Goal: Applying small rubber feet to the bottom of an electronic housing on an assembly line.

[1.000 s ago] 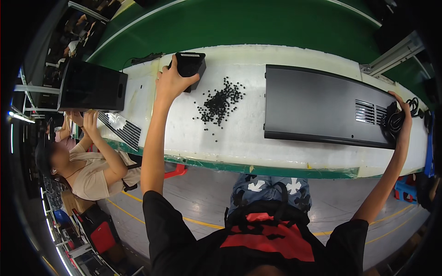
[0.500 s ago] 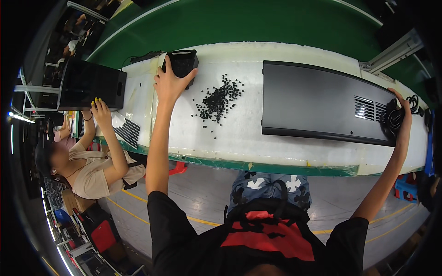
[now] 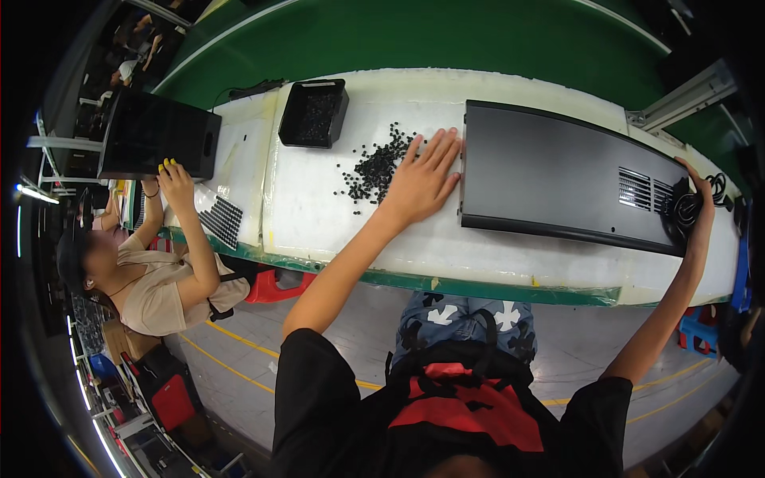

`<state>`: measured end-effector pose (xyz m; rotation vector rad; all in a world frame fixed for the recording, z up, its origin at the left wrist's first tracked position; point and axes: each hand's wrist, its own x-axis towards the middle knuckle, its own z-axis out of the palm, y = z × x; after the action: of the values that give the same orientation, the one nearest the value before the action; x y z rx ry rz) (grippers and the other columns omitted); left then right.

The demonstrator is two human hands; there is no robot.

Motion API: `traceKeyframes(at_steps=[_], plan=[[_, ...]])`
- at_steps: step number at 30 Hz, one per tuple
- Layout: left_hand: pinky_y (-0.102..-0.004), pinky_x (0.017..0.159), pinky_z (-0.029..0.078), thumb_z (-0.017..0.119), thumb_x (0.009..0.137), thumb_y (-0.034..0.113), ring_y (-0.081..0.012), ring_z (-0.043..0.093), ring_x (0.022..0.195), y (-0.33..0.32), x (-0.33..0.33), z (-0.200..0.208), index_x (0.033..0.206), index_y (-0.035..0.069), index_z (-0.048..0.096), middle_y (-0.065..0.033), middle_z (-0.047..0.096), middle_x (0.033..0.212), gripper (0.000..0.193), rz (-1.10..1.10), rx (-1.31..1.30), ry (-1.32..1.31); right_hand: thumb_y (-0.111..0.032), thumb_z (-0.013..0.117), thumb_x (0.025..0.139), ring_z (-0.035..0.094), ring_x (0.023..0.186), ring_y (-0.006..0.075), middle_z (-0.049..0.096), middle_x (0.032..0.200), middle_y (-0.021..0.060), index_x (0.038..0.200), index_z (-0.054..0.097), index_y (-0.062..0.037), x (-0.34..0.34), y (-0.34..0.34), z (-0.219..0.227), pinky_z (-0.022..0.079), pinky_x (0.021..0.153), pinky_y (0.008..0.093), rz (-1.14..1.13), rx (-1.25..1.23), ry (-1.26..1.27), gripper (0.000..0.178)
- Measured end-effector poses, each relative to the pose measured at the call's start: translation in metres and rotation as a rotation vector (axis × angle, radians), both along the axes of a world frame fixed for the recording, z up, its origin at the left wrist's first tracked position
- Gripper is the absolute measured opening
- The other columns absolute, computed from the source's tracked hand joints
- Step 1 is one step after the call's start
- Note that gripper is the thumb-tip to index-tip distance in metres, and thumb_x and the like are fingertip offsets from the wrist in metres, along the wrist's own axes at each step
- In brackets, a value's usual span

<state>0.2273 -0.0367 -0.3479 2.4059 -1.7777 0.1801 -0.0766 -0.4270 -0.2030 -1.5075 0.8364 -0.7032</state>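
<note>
A long dark metal casing (image 3: 550,167) with vent slots near its right end lies on the white-topped bench. My left hand (image 3: 422,183) is open and flat, fingers stretched toward the casing's left end and close beside it. Under and beside this hand lies a loose pile of small black pieces (image 3: 373,174), partly covered by it. My right hand (image 3: 703,197) curls round the casing's right end, next to a coiled black cable (image 3: 684,209); part of its fingers is hidden. A black bin (image 3: 339,123) with small dark pieces inside stands beyond the pile, out of my left hand's reach.
To the left, a co-worker's hand (image 3: 177,182) touches a black box-shaped unit (image 3: 155,135). Near it lies a sheet with rows of black pieces (image 3: 221,221). A metal post (image 3: 689,99) rises at the far right. The bench's green front edge (image 3: 478,288) runs before me.
My left hand has let go of the black bin and moved right and nearer, over to the casing's left end. My right hand has stayed at the casing's right end.
</note>
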Motion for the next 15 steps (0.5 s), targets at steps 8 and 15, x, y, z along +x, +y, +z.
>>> traceKeyframes(at_steps=[8, 15], plan=[[-0.0471, 0.121, 0.021, 0.039, 0.103, 0.033, -0.0298, 0.029, 0.148, 0.008, 0.035, 0.0, 0.15, -0.001, 0.037, -0.0146, 0.032, 0.16, 0.058, 0.173, -0.101, -0.06, -0.033, 0.031, 0.105, 0.052, 0.125, 0.0191, 0.057, 0.137, 0.0121, 0.133, 0.06, 0.0027, -0.011, -0.009, -0.002, 0.035, 0.109, 0.0266, 0.023, 0.007, 0.04, 0.054], [-0.0481, 0.121, 0.022, 0.038, 0.104, 0.03, -0.0298, 0.028, 0.149, 0.024, 0.064, -0.001, 0.149, -0.002, 0.037, -0.0155, 0.032, 0.159, 0.055, 0.298, -0.138, -0.062, -0.03, 0.034, 0.105, 0.062, 0.102, 0.0134, 0.063, 0.121, 0.0101, 0.124, 0.067, -0.0001, 0.006, 0.009, 0.005, 0.048, 0.09, 0.0212, -0.028, -0.056, 0.014, 0.049]])
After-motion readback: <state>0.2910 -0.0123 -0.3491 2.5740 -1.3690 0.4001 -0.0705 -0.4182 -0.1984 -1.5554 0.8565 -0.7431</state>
